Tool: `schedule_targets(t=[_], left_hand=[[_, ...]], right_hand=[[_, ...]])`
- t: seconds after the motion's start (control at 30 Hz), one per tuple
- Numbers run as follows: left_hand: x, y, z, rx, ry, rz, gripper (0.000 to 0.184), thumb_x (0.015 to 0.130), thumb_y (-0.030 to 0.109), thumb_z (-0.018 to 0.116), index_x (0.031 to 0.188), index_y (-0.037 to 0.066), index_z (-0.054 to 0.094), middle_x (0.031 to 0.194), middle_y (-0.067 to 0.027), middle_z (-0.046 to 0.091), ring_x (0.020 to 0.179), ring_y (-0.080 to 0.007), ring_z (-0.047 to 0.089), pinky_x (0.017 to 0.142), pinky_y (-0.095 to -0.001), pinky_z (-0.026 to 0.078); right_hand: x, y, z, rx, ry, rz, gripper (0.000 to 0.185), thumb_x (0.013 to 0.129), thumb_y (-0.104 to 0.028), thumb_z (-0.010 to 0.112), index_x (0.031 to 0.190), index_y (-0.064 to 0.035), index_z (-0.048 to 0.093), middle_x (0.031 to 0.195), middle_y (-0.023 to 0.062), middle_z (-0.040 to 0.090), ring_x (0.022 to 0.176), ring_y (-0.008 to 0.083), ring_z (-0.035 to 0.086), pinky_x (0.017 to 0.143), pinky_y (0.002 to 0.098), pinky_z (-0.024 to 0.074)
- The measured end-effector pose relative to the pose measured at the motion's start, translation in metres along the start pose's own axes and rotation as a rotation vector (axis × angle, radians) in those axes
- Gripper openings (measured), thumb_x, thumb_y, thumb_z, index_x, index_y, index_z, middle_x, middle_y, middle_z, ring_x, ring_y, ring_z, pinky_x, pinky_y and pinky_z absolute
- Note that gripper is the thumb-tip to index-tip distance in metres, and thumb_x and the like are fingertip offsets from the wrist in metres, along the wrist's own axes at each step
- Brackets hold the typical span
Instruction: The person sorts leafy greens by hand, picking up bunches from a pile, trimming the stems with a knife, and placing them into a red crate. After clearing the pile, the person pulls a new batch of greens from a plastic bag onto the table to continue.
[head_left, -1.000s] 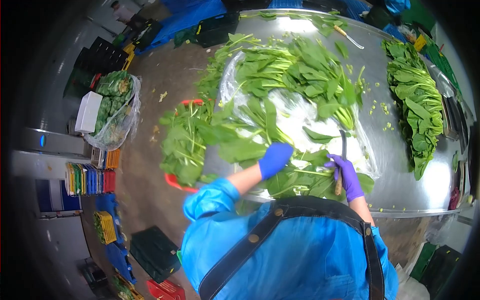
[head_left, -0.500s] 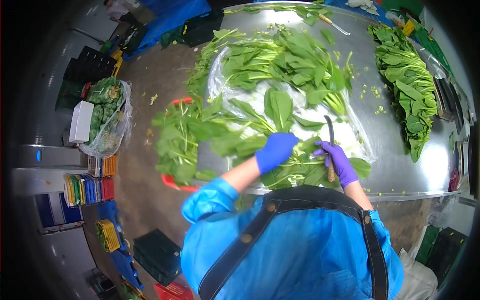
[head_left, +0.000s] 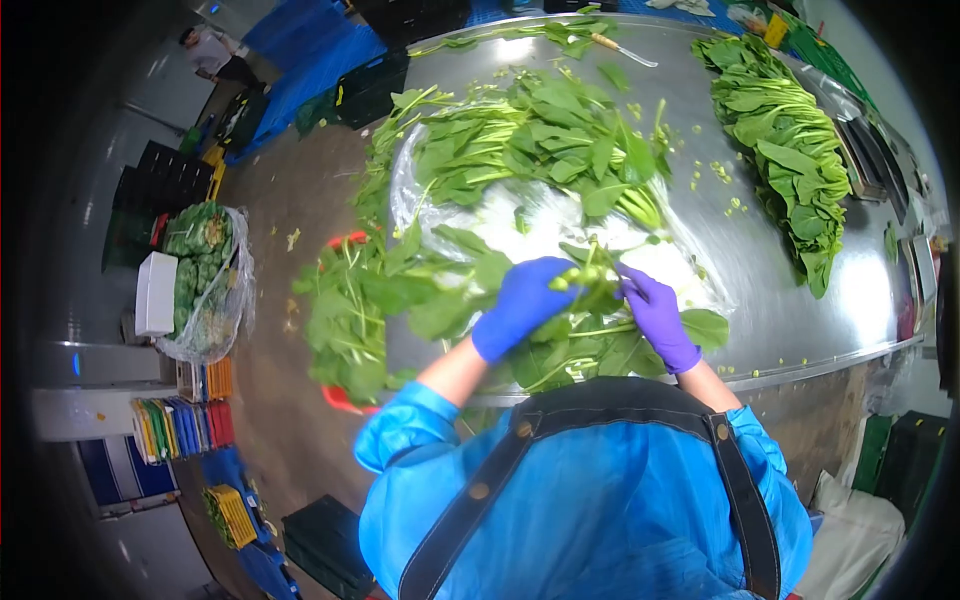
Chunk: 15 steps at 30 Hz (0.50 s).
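My left hand, in a blue glove, is closed around a bunch of leafy greens, stems toward the right. My right hand, in a purple glove, is closed beside those stems, fingertips at their ends. The wooden-handled knife seen in it half a second ago is hidden now. Loose leaves lie under both hands at the table's near edge. Beyond them, a heap of greens rests on clear plastic film.
A long row of stacked greens lies along the right of the metal table. Another knife is at the far edge. A red crate heaped with greens stands at the left. A person is in the far left background.
My left hand has moved slightly left and turned the bunch so its stems show. The knife blade upright by my right hand has gone from sight. The view has shifted a little.
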<state>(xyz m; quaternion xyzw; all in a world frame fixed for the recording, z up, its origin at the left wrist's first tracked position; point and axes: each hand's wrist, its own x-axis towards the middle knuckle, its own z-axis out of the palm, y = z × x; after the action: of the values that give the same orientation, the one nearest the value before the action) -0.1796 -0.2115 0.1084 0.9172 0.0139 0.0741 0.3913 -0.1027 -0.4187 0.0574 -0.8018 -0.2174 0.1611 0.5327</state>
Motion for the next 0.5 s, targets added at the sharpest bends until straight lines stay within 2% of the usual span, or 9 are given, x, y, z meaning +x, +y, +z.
schedule_targets(t=[0.07, 0.1, 0.23, 0.3, 0.43, 0.5], left_hand=[[-0.004, 0.004, 0.000, -0.177, -0.012, -0.172, 0.038, 0.073, 0.032, 0.069, 0.096, 0.003, 0.065, 0.084, -0.0149, 0.065, 0.074, -0.0234, 0.064, 0.069, -0.0322, 0.049], [-0.006, 0.006, -0.001, -0.229, 0.000, -0.164, 0.039, 0.071, 0.030, 0.073, 0.096, 0.001, 0.066, 0.081, -0.0123, 0.066, 0.073, -0.0159, 0.061, 0.068, -0.0292, 0.048], [-0.010, 0.014, -0.003, -0.428, -0.026, -0.230, 0.036, 0.071, 0.024, 0.075, 0.095, 0.000, 0.066, 0.080, -0.0061, 0.065, 0.073, -0.0112, 0.058, 0.067, -0.0269, 0.047], [-0.013, 0.013, -0.004, -0.551, -0.135, -0.332, 0.033, 0.070, 0.021, 0.076, 0.094, 0.001, 0.067, 0.080, -0.0017, 0.064, 0.073, -0.0079, 0.056, 0.067, -0.0240, 0.047], [-0.019, 0.015, -0.015, -0.615, -0.177, -0.308, 0.032, 0.070, 0.019, 0.076, 0.094, 0.000, 0.066, 0.079, -0.0008, 0.064, 0.073, -0.0063, 0.055, 0.068, -0.0239, 0.046], [-0.024, 0.007, -0.022, -0.706, -0.155, -0.313, 0.028, 0.071, 0.016, 0.075, 0.093, 0.001, 0.066, 0.080, -0.0006, 0.064, 0.073, -0.0060, 0.055, 0.067, -0.0235, 0.046]], right_hand=[[0.002, -0.015, 0.008, -0.108, 0.069, -0.232, 0.037, 0.081, -0.009, 0.055, 0.118, -0.0121, 0.058, 0.082, 0.0129, 0.067, 0.069, 0.0208, 0.067, 0.064, 0.0318, 0.0518], [0.003, -0.022, 0.006, -0.109, 0.038, -0.264, 0.045, 0.075, -0.004, 0.055, 0.120, -0.0138, 0.056, 0.086, 0.0152, 0.066, 0.079, 0.0260, 0.067, 0.069, 0.0335, 0.0524], [0.003, -0.033, 0.006, -0.206, -0.011, -0.289, 0.050, 0.072, -0.002, 0.053, 0.121, -0.0144, 0.055, 0.085, 0.0151, 0.066, 0.076, 0.0272, 0.066, 0.067, 0.0347, 0.0524], [0.002, -0.030, 0.011, -0.280, 0.020, -0.334, 0.051, 0.072, -0.003, 0.052, 0.122, -0.0146, 0.055, 0.083, 0.0152, 0.066, 0.071, 0.0289, 0.065, 0.065, 0.0360, 0.0519], [0.006, -0.022, 0.005, -0.245, -0.060, -0.285, 0.045, 0.075, -0.006, 0.052, 0.120, -0.0136, 0.056, 0.075, 0.0142, 0.065, 0.065, 0.0279, 0.064, 0.061, 0.0367, 0.0507], [0.012, 0.004, -0.003, -0.451, -0.330, -0.031, 0.045, 0.077, -0.005, 0.048, 0.121, -0.0132, 0.056, 0.068, 0.0151, 0.061, 0.063, 0.0252, 0.063, 0.061, 0.0315, 0.0489]])
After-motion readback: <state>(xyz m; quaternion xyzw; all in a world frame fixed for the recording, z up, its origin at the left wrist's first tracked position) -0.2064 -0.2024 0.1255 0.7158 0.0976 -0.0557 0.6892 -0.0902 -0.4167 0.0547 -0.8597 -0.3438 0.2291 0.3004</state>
